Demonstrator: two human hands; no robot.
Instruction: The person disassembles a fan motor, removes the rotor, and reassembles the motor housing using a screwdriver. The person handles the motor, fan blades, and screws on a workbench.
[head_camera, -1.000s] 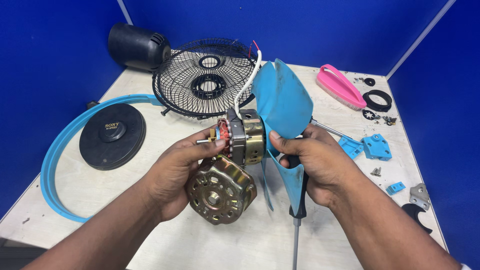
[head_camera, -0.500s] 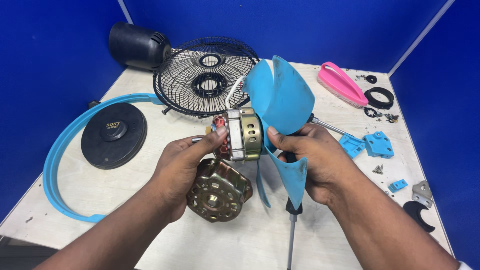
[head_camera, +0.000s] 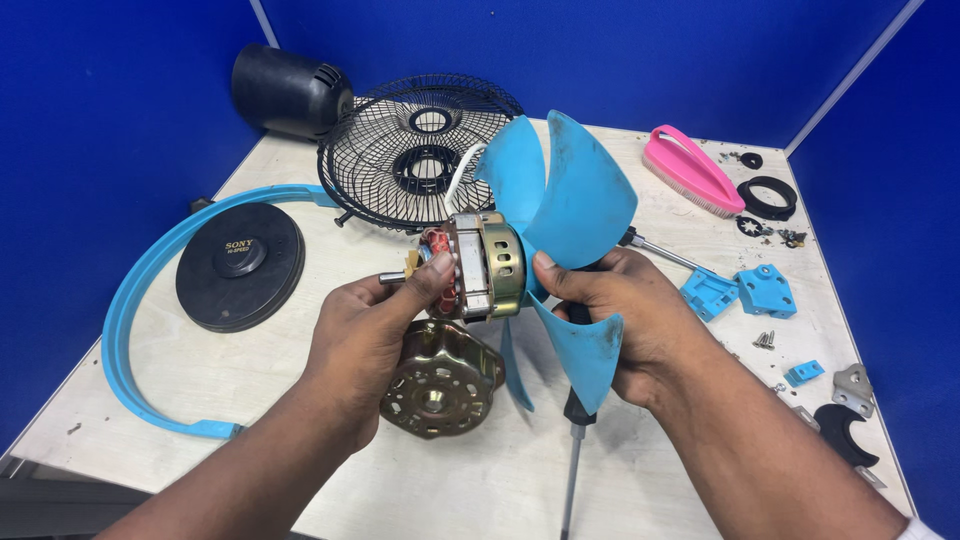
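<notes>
Nearest the camera, a screwdriver (head_camera: 572, 455) lies on the table (head_camera: 300, 400), its shaft pointing toward the near edge and its dark handle running up under the right hand.

Left hand (head_camera: 365, 335): fingers curled around a brass-coloured motor cover (head_camera: 440, 380), held just above the tabletop with its perforated face toward the camera. The thumb reaches up and presses the left end of the fan motor (head_camera: 472, 265).

Right hand (head_camera: 625, 320): fingers closed around the hub area of the blue fan blade (head_camera: 565, 225), thumb on the blade root beside the motor.

Motor and blade are joined and held in the air over the middle of the table, between the two hands. Long axis (shaft line) runs roughly horizontal, left to right. A short shaft stub (head_camera: 393, 278) points left; the blade end points right. Copper windings show at the left of the housing. One blade lobe rises, one hangs below the right hand, and a third shows edge-on below the motor.

Mid-distance, left: black round disc (head_camera: 240, 268) lying flat, inside the curve of a blue ring (head_camera: 140, 300). Right: blue plastic brackets (head_camera: 740, 292), loose screws (head_camera: 765, 340), a black clip (head_camera: 840, 430).

Far: black wire fan guard (head_camera: 415, 165), a black motor housing (head_camera: 285, 92) beside it, a pink brush (head_camera: 692, 170), a black rubber ring (head_camera: 768, 197).
</notes>
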